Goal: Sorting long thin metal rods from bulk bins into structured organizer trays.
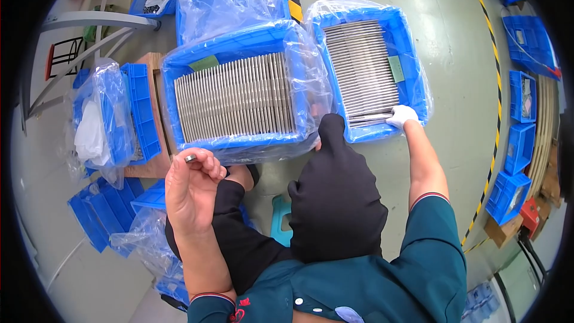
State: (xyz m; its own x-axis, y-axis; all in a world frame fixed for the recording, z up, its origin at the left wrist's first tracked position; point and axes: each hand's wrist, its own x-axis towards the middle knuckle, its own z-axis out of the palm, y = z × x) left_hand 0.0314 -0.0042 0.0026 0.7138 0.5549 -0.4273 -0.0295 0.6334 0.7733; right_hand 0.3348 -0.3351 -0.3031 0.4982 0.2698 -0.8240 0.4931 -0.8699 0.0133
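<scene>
My left hand [194,188] is bare and raised palm up in front of the left bin. Its thumb and curled fingers pinch a small dark metal piece with a shiny end [190,158], too small to name surely. A white glove covers my right hand [403,116], which reaches into the near right corner of the right bin. Its fingers close on the right end of a slim metal rod [373,121], at the near end of a row of similar rods [359,63]. How many rods it grips is hidden.
The left blue bin [239,142] is lined with clear plastic and holds a row of metal rods [233,98] and a green card [204,63]. Another green card [396,69] is in the right bin [415,54]. More blue bins [140,110] stand left, beside a teal stool [281,221].
</scene>
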